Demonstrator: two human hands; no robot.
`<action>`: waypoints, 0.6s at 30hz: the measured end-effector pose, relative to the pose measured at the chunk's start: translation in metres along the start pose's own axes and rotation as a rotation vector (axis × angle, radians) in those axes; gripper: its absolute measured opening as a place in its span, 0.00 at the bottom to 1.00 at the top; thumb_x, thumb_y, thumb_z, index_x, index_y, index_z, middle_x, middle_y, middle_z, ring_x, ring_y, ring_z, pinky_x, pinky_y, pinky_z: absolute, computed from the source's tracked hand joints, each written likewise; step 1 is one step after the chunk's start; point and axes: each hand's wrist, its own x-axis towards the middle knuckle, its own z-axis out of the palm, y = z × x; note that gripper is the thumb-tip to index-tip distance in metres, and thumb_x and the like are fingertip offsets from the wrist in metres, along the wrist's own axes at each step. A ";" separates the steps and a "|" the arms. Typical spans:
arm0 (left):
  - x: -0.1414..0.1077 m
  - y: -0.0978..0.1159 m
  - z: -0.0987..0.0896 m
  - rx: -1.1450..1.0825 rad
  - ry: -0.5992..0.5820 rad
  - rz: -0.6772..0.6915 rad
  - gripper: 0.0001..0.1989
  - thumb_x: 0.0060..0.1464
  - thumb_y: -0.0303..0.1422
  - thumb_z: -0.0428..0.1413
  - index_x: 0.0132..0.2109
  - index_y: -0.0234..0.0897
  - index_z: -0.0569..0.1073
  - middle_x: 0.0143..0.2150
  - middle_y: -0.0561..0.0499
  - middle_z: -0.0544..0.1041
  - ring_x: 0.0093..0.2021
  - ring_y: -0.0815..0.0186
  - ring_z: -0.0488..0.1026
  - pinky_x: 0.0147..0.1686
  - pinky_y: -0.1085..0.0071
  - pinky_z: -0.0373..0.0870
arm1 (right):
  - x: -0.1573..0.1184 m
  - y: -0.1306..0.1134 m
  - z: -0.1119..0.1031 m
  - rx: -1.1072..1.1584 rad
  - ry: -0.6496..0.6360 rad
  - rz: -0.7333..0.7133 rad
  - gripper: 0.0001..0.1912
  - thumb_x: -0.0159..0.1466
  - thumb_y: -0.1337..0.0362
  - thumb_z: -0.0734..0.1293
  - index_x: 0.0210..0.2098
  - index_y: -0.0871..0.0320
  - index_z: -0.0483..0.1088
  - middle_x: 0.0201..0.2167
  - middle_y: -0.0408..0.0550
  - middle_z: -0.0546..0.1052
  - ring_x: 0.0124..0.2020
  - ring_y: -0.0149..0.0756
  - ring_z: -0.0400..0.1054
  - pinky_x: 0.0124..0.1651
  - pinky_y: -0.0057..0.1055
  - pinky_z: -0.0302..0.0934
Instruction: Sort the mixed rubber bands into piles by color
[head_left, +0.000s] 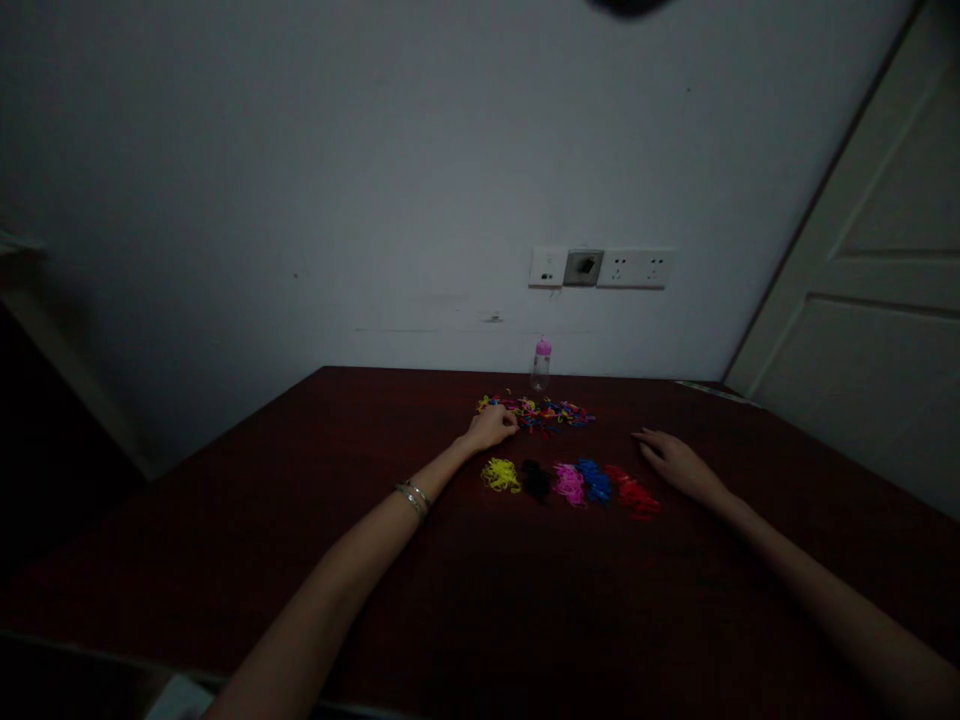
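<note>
My left hand [493, 427], with bracelets [414, 497] on its wrist, is at the left edge of a mixed heap of small colourful rubber bands [559, 412]. Its fingers are closed in a pinch, and what they hold is too small to make out. My right hand [675, 462] lies open on the table, fingers stretched out, to the right of the heap. Nearer to me is a row of single-colour piles: yellow bands [500, 475], black bands [536, 481], pink bands [569, 484], blue bands [595, 482] and red bands [634, 492].
Behind the mixed heap stands a small clear bottle [541, 368] with a pink top. The dark red-brown table [337, 420] meets a pale wall [420, 200] with sockets [634, 269]. At the right is a panelled door [877, 300]. The light is dim.
</note>
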 end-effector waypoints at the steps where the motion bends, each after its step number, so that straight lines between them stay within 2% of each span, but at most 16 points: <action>1: 0.001 -0.001 -0.001 -0.010 -0.001 0.001 0.08 0.47 0.31 0.55 0.34 0.38 0.79 0.36 0.50 0.78 0.39 0.63 0.72 0.43 0.71 0.65 | 0.000 0.000 0.000 -0.002 0.003 0.003 0.24 0.63 0.58 0.53 0.50 0.63 0.69 0.54 0.58 0.68 0.56 0.46 0.61 0.58 0.43 0.54; 6: 0.006 -0.003 -0.010 -0.103 -0.018 0.057 0.09 0.47 0.30 0.55 0.34 0.35 0.79 0.33 0.49 0.78 0.35 0.66 0.72 0.39 0.74 0.65 | 0.001 0.001 0.001 0.002 0.009 0.001 0.22 0.62 0.58 0.54 0.50 0.61 0.69 0.53 0.56 0.69 0.56 0.46 0.61 0.58 0.44 0.54; 11: 0.013 0.004 -0.030 -0.209 -0.055 0.145 0.08 0.44 0.31 0.57 0.31 0.33 0.80 0.31 0.50 0.78 0.33 0.68 0.71 0.36 0.76 0.64 | 0.000 -0.002 -0.002 0.017 0.025 0.008 0.21 0.62 0.59 0.55 0.49 0.58 0.70 0.52 0.54 0.70 0.55 0.45 0.62 0.58 0.44 0.55; 14: 0.016 0.009 -0.043 -0.301 -0.195 0.173 0.08 0.42 0.31 0.59 0.31 0.33 0.80 0.29 0.50 0.78 0.32 0.68 0.72 0.35 0.76 0.64 | 0.000 -0.003 -0.003 0.007 0.020 0.004 0.21 0.62 0.59 0.55 0.49 0.58 0.70 0.53 0.54 0.70 0.55 0.45 0.61 0.58 0.44 0.55; 18: 0.014 0.014 -0.053 -0.364 -0.461 0.196 0.06 0.39 0.30 0.61 0.29 0.36 0.80 0.28 0.51 0.79 0.31 0.68 0.73 0.34 0.77 0.64 | 0.000 -0.004 -0.004 -0.013 0.015 -0.002 0.22 0.62 0.59 0.55 0.49 0.61 0.70 0.53 0.56 0.70 0.55 0.46 0.62 0.58 0.43 0.54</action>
